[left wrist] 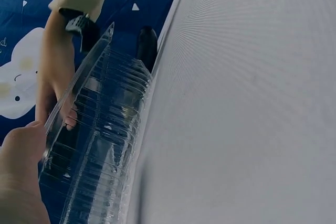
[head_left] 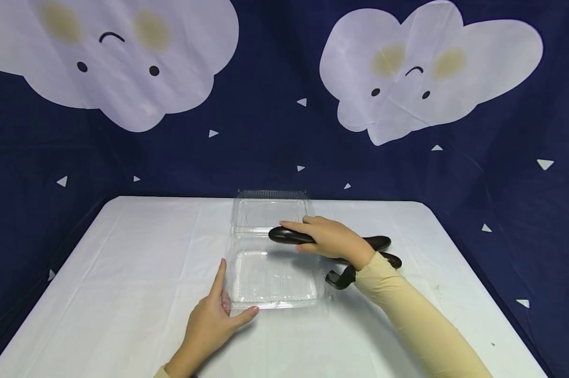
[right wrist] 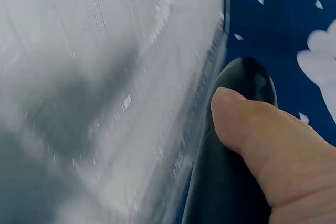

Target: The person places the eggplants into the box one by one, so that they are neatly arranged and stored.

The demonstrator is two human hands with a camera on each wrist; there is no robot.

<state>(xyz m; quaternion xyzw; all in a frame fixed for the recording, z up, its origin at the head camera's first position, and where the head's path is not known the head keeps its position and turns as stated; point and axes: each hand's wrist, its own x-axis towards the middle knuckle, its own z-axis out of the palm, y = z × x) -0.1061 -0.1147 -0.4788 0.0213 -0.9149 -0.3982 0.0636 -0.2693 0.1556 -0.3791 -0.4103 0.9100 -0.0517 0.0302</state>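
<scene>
In the head view my right hand (head_left: 334, 239) grips a long, glossy black eggplant (head_left: 286, 235) from above, over the hinge area of an open clear plastic clamshell container (head_left: 277, 304). The right wrist view shows the thumb (right wrist: 247, 124) pressed along the eggplant (right wrist: 226, 182), close beside the container's rim. At the near left corner of the container, my left hand (head_left: 211, 320) holds on, thumb at the front edge and index finger stretched along the left side. Two more dark eggplants (head_left: 378, 242) lie right of the container, partly hidden by my right forearm.
A white cloth covers the table (head_left: 124, 289). The container's raised lid (head_left: 270, 210) reaches toward the far edge. Behind hangs a navy curtain (head_left: 265, 147) with cloud shapes and small white triangles. A black wrist strap (head_left: 343, 278) sits on the right forearm.
</scene>
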